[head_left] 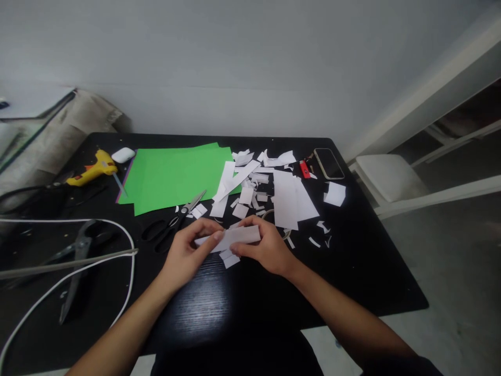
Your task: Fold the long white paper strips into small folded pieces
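Observation:
A white paper strip is held level between my two hands, above the near middle of the black table. My left hand pinches its left end between thumb and fingers. Around the right part of the strip, my right hand has its thumb in front and its fingers behind. Small white paper pieces show just below the strip; whether they join it I cannot tell. Black-handled scissors lie left of my left hand, blades pointing away. Behind my hands is a pile of cut white paper scraps.
Green sheets lie at the back left beside a yellow glue gun and a white case. At right are a phone, a red lighter and a folded paper piece. White cable loops over large shears.

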{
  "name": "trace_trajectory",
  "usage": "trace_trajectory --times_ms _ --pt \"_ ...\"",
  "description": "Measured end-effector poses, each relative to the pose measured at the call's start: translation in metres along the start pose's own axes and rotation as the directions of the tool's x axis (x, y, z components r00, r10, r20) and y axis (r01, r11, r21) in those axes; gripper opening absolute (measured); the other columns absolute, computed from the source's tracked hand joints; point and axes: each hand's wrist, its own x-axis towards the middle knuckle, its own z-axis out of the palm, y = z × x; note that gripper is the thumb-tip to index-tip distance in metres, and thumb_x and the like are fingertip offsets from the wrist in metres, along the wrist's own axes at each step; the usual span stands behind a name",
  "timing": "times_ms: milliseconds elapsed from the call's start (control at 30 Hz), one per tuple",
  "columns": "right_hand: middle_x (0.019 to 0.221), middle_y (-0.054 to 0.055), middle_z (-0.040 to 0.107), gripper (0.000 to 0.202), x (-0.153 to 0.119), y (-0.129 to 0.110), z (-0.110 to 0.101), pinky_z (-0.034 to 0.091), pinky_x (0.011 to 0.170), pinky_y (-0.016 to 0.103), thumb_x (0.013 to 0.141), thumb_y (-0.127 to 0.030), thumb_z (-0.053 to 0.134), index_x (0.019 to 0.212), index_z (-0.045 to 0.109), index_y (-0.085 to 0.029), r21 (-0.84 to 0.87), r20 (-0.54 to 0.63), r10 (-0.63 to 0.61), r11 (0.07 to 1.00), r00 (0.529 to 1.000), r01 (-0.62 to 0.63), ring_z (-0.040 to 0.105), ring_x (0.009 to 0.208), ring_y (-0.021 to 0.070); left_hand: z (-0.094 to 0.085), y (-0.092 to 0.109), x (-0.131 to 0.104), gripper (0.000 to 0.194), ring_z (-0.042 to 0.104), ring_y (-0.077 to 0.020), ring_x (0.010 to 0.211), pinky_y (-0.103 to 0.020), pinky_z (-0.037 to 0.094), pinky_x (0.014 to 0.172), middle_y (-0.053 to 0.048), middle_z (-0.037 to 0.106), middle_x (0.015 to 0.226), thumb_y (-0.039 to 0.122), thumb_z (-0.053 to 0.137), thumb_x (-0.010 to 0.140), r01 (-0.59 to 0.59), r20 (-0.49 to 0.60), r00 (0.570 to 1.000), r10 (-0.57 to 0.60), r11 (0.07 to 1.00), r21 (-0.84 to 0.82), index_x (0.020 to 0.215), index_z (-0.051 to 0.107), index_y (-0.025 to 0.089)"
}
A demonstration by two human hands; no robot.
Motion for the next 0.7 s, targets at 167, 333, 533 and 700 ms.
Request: trace_trajectory --times_ms 167,333,533,700 --pt "0.075 -0.004 0.063 0.045 0.0007 0.0027 0.0029 0.054 0.062 0.029 0.066 -0.035 0.091 0.096 0.059 -0.023 0.083 -0.088 0.0 0.997 0.996 0.008 0.062 0.063 0.0148 0.0023 -0.0025 0.0003 0.042 0.062 -0.0117 0.055 -0.025 0.054 0.053 0.002 0.07 0.08 0.029 0.083 0.079 0.134 0.04 0.991 -0.128 0.964 -0.229 0.114 0.061 0.021" --pt "0.076 -0.005 0.062 0.048 -0.0015 0.0063 0.0057 0.056 0.06 0.029 0.066 -0.036 0.091 0.097 0.056 -0.024 0.08 -0.133 -0.021 0.996 0.991 0.031 0.062 0.062 0.0151 0.0084 -0.0048 -0.0005 0.042 0.063 -0.0128 0.052 -0.026 0.055 0.054 0.003 0.069 0.072 0.031 0.083 0.079 0.192 0.058 0.981 -0.183 0.942 -0.275 0.112 0.058 0.02" --pt "0.077 -0.003 0.062 0.038 -0.0002 0.0048 0.0044 0.056 0.064 0.029 0.073 -0.039 0.088 0.093 0.06 -0.023 0.039 -0.076 -0.07 0.997 0.995 0.073 0.064 0.068 0.0152 0.0061 -0.0047 -0.0005 0.03 0.062 -0.0121 0.053 -0.025 0.054 0.054 0.004 0.067 0.066 0.031 0.086 0.076 0.14 -0.042 0.987 -0.154 0.962 -0.233 0.097 0.067 0.02" --pt "0.119 0.003 0.062 0.054 0.0057 0.0068 0.0013 0.06 0.085 0.032 0.071 -0.033 0.089 0.116 0.059 -0.028 0.071 -0.225 -0.156 0.982 0.962 0.176 0.068 0.098 0.0175 -0.0001 -0.0013 -0.0018 0.012 0.069 -0.017 0.074 -0.028 0.056 0.065 -0.002 0.074 0.083 0.028 0.085 0.079 -0.118 -0.19 0.976 0.107 0.992 -0.045 0.081 0.075 0.021"
